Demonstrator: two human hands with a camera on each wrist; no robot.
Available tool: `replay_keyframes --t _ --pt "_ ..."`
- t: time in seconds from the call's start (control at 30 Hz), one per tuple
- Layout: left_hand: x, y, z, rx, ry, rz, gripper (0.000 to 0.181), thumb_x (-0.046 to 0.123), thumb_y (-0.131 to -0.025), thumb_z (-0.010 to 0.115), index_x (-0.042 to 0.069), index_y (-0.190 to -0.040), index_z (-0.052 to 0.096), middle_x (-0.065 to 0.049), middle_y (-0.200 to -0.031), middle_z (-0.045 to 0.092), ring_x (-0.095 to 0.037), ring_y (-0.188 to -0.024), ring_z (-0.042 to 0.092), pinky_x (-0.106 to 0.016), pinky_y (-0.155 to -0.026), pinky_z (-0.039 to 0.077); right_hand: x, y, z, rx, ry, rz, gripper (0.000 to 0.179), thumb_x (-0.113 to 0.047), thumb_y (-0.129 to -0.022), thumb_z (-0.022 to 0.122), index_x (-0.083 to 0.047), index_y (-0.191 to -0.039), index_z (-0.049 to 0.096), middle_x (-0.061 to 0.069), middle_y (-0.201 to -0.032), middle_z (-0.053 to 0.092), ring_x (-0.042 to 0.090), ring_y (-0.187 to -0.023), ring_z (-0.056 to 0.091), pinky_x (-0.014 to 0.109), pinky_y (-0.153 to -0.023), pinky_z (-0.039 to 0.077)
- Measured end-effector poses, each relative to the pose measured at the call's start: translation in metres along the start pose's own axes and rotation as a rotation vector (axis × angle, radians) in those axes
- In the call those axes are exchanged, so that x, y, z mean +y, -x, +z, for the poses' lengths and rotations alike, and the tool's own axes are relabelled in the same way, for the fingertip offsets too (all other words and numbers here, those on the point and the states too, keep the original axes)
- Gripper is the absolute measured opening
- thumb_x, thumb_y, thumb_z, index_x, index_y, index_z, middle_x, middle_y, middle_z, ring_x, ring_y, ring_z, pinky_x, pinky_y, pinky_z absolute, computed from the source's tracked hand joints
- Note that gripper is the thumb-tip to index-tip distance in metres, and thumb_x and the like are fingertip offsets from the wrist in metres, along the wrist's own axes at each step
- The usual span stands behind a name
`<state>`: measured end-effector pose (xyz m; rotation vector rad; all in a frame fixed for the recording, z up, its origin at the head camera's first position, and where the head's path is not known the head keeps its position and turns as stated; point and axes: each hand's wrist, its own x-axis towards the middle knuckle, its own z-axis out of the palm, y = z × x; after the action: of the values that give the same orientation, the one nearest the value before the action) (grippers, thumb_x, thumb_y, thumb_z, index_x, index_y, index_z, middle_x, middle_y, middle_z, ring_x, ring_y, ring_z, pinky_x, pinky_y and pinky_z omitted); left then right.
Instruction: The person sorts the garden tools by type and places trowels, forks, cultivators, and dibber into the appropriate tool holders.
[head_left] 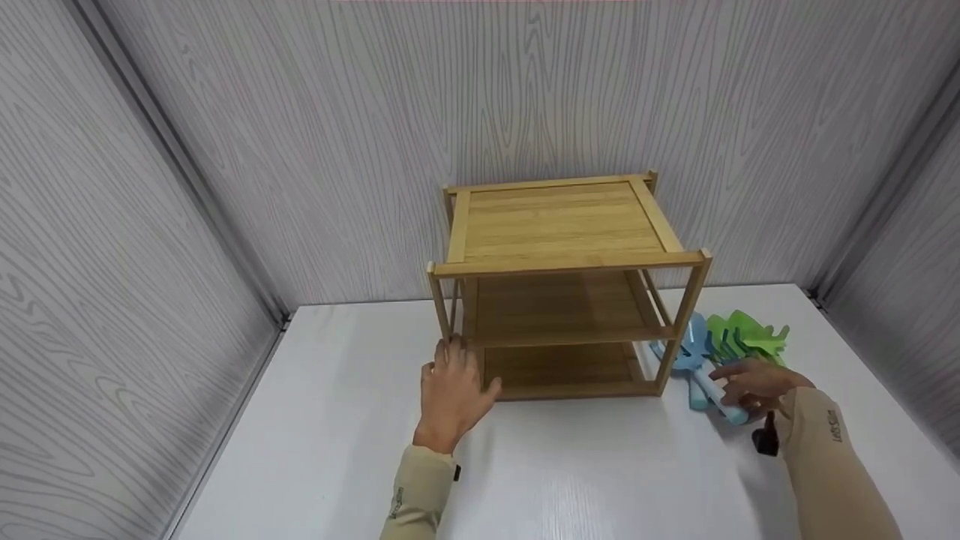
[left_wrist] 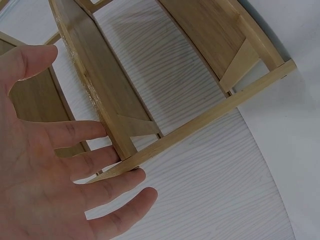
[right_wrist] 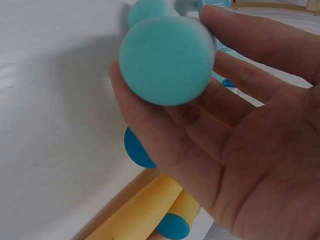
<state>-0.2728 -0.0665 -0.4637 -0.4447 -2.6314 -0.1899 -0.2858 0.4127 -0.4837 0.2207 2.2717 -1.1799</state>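
Observation:
A three-tier wooden shelf (head_left: 555, 221) stands on the white table against the back wall. My left hand (head_left: 450, 390) is at its left front post, fingers extended. In the left wrist view the fingers (left_wrist: 112, 187) lie across the post (left_wrist: 185, 125), and the thumb stands apart. To the right of the shelf, my right hand (head_left: 757, 381) holds the handle of a light-blue garden fork (head_left: 716, 390). The right wrist view shows its round teal handle end (right_wrist: 167, 62) between thumb and fingers. Another teal-ended handle (right_wrist: 145, 11) lies beside it.
Green garden tools (head_left: 750, 337) lie in the same pile, beyond my right hand. Yellow handles (right_wrist: 145, 205) with blue ends lie below that hand in the right wrist view. Wood-grain panels (head_left: 547, 90) enclose the back and both sides of the white table (head_left: 337, 420).

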Motion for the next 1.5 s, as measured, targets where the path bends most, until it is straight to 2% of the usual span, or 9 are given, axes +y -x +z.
replay_keyframes --t 0.17,0.33,0.43,0.57,0.67,0.8,0.9,1.23,1.5 --pt "-0.001 0.000 0.001 0.022 -0.014 0.010 0.066 0.046 -0.091 0.068 -0.007 -0.129 0.062 -0.027 -0.133 0.058 -0.044 -0.122 0.056 -0.054 -0.083 0.056 0.000 0.001 0.001 -0.006 -0.030 -0.022 0.071 -0.004 -0.087 0.069 0.006 -0.150 0.038 0.020 -0.119 0.042 0.028 -0.096 0.050 0.040 -0.080 0.056" --pt "-0.002 0.000 0.003 0.057 -0.004 0.025 0.064 0.043 -0.089 0.069 -0.010 -0.125 0.064 -0.029 -0.131 0.058 -0.045 -0.119 0.057 -0.054 -0.079 0.056 0.004 0.001 0.004 0.006 -0.075 -0.053 0.075 -0.001 -0.086 0.070 0.008 -0.151 0.035 0.010 -0.095 0.048 0.021 -0.079 0.049 0.037 -0.071 0.054" --pt "-0.003 0.001 0.004 0.069 -0.004 0.031 0.064 0.042 -0.089 0.069 -0.010 -0.125 0.064 -0.029 -0.131 0.058 -0.046 -0.119 0.057 -0.055 -0.078 0.056 0.005 0.002 0.006 0.003 -0.088 -0.077 0.076 0.000 -0.086 0.069 0.010 -0.152 0.031 0.007 -0.090 0.048 0.020 -0.075 0.049 0.036 -0.069 0.053" --pt "-0.003 0.001 0.003 0.076 -0.006 0.032 0.063 0.043 -0.089 0.069 -0.009 -0.124 0.064 -0.029 -0.131 0.059 -0.046 -0.119 0.057 -0.054 -0.078 0.057 0.005 0.004 0.007 0.000 -0.083 -0.098 0.078 0.000 -0.088 0.068 0.012 -0.153 0.028 0.011 -0.099 0.049 0.021 -0.079 0.051 0.037 -0.071 0.053" --pt "-0.003 0.001 0.003 0.067 0.006 0.027 0.062 0.043 -0.089 0.069 -0.009 -0.123 0.065 -0.029 -0.132 0.058 -0.046 -0.121 0.056 -0.055 -0.079 0.056 0.004 0.006 0.007 0.003 -0.067 -0.119 0.080 -0.002 -0.088 0.069 0.012 -0.153 0.025 0.027 -0.120 0.050 0.024 -0.089 0.056 0.040 -0.076 0.054" --pt "-0.003 0.002 0.003 0.040 0.026 0.013 0.062 0.043 -0.090 0.068 -0.008 -0.125 0.064 -0.028 -0.134 0.057 -0.046 -0.124 0.054 -0.055 -0.082 0.055 0.005 0.009 0.007 0.010 -0.056 -0.145 0.084 -0.005 -0.089 0.071 0.013 -0.154 0.021 0.045 -0.150 0.024 0.046 -0.118 0.055 0.048 -0.088 0.054" --pt "-0.002 0.002 0.002 0.025 0.029 0.002 0.063 0.043 -0.090 0.068 -0.007 -0.129 0.062 -0.028 -0.135 0.056 -0.045 -0.125 0.054 -0.055 -0.083 0.055 0.005 0.010 0.008 0.016 -0.066 -0.153 0.085 -0.007 -0.089 0.072 0.012 -0.154 0.021 0.047 -0.152 0.015 0.055 -0.132 0.042 0.055 -0.094 0.052" --pt "-0.001 0.005 0.001 -0.020 0.050 -0.018 0.065 0.043 -0.092 0.066 -0.008 -0.132 0.060 -0.028 -0.137 0.054 -0.045 -0.127 0.052 -0.054 -0.089 0.054 0.010 0.017 0.015 0.055 -0.136 -0.225 0.083 -0.003 -0.089 0.070 0.012 -0.154 0.022 0.043 -0.144 0.034 0.028 -0.107 0.063 0.050 -0.085 0.056" --pt "-0.003 0.001 -0.001 -0.016 0.043 -0.001 0.062 0.043 -0.092 0.065 -0.009 -0.127 0.063 -0.028 -0.136 0.055 -0.046 -0.126 0.052 -0.053 -0.088 0.055 0.017 0.018 0.023 0.108 -0.153 -0.297 0.079 -0.002 -0.090 0.069 0.012 -0.153 0.024 0.042 -0.139 0.043 0.023 -0.099 0.066 0.042 -0.076 0.058"
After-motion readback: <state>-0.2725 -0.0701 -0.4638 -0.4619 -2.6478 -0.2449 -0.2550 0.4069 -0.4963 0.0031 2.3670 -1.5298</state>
